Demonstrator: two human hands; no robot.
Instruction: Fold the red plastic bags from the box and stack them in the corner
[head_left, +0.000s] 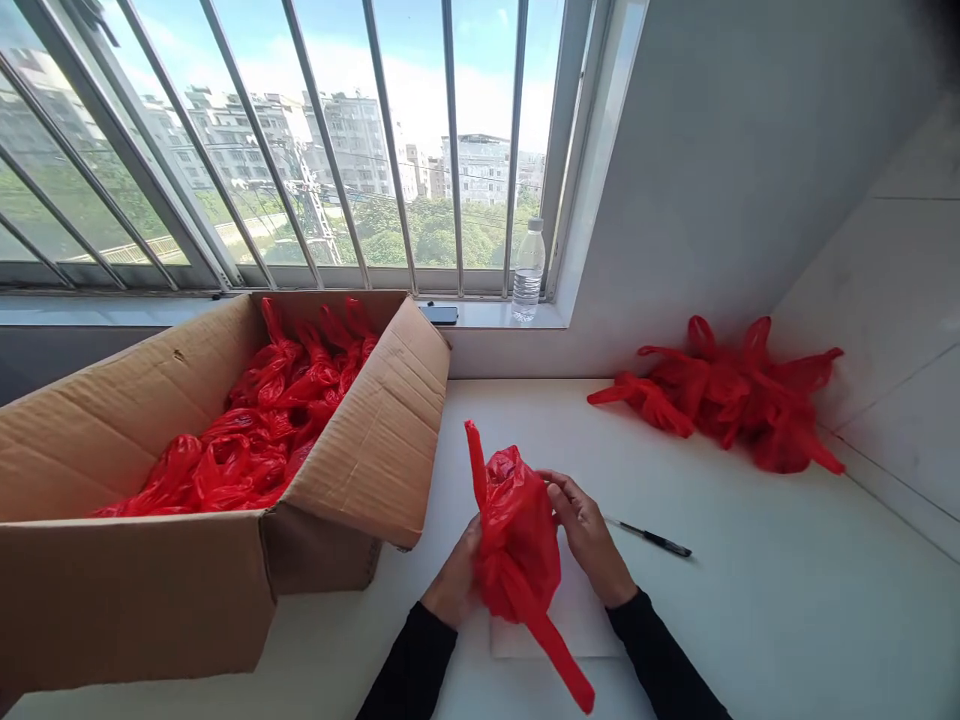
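Observation:
A red plastic bag (525,540), bunched up with its handle ends sticking out at top left and bottom right, is held between my two hands above the white table. My left hand (459,580) grips its left side, the fingers partly hidden behind the plastic. On the other side my right hand (589,535) has thumb and fingers closed on the bag's right edge. Whatever the bag contains, if anything, cannot be seen. Beneath it lies a white sheet of paper (585,625), and a black pen (656,540) rests to the right of my right hand.
An open cardboard box (135,590) full of knotted red plastic bags (255,440) stands at left. More red bags (727,390) are piled by the wall at back right. A water bottle (529,270) and a dark phone-like object (439,315) sit on the sill below the barred window.

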